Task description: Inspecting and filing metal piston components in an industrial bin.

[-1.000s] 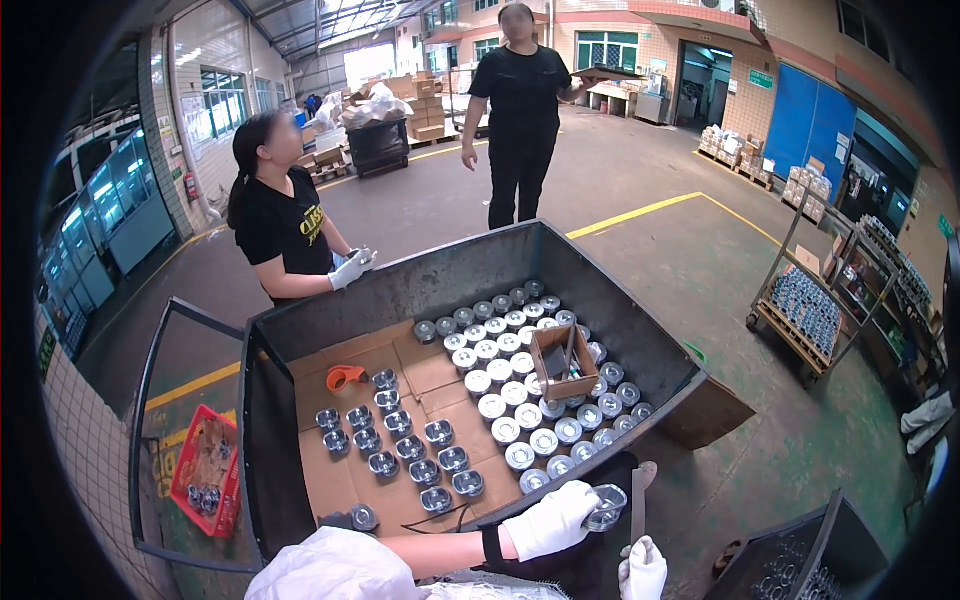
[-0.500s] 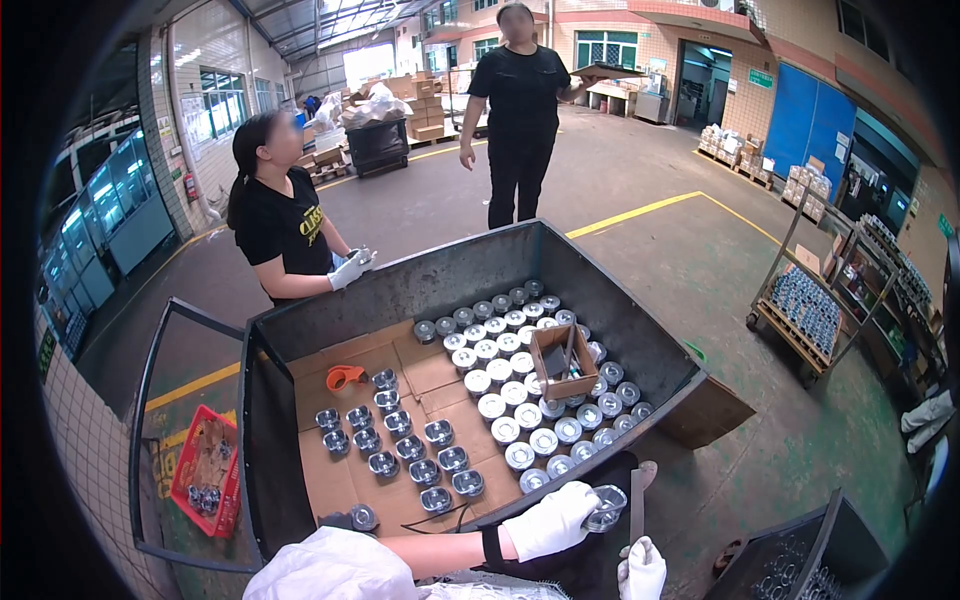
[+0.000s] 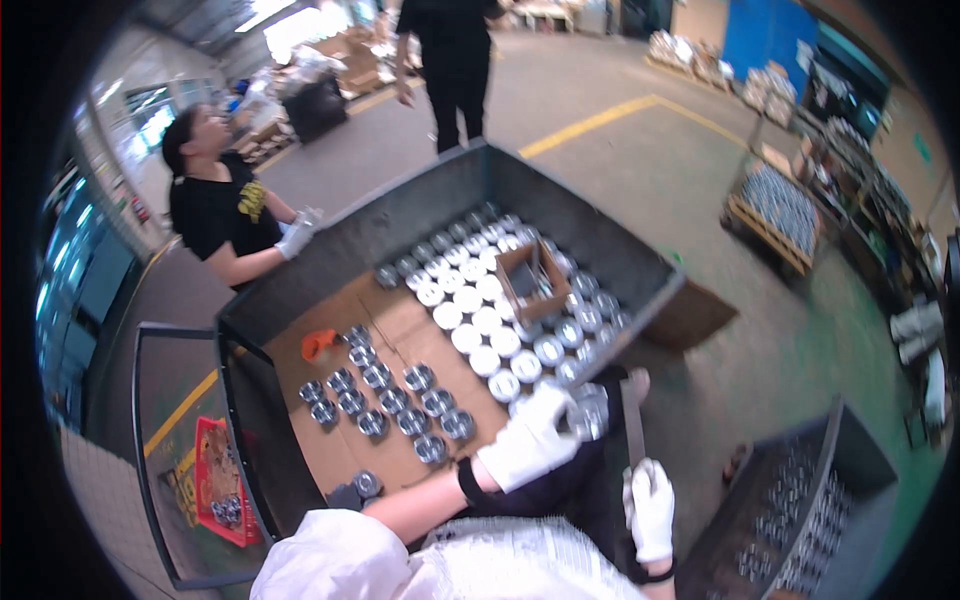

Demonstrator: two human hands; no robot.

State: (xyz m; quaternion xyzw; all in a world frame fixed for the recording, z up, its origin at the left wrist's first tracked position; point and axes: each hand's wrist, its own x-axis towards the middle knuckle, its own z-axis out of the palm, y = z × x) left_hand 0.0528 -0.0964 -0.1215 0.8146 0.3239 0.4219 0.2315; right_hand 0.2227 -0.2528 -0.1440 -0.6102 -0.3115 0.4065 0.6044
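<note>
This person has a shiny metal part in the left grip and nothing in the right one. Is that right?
Not quite: the right grip isn't empty. The head view shows it around a long flat strip; the left grip does hold a shiny metal part.

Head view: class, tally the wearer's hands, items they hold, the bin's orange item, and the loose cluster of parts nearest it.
Left hand and right hand: 2
Held metal part: 1
Held flat strip: 1
Clustered metal parts: 14
Orange item: 1
Total: 19
</note>
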